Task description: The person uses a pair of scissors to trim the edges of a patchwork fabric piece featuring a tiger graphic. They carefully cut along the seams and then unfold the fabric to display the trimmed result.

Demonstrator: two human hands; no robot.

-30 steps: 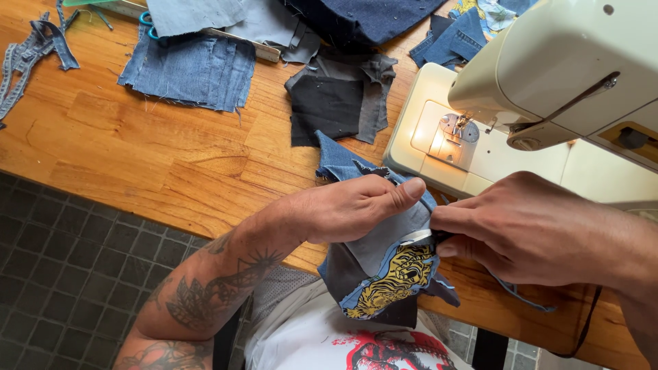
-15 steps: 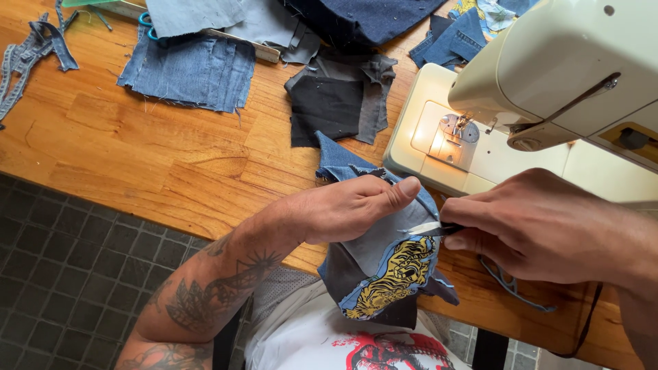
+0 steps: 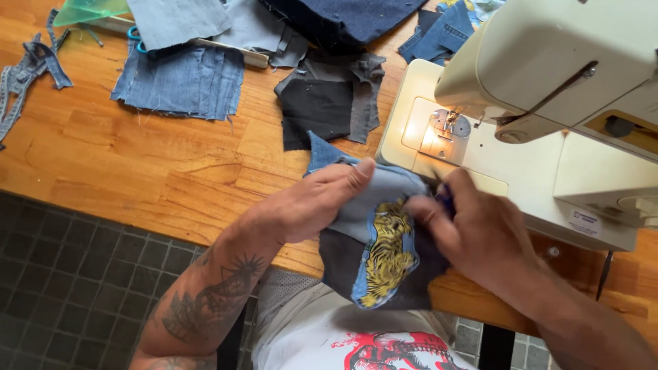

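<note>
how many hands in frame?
2. The left hand presses the patched denim piece at the table edge; the right hand grips its right side, beside the sewing machine.

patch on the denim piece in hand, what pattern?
Yellow tiger with black stripes on a blue patch, clearest in the head view.

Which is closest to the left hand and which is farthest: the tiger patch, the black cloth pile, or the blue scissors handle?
Measured from the left hand in the head view:
1. Tiger patch, just right of the hand on the fabric it holds.
2. Black cloth pile, up the table behind the hand.
3. Blue scissors handle, far up at the left.
</note>
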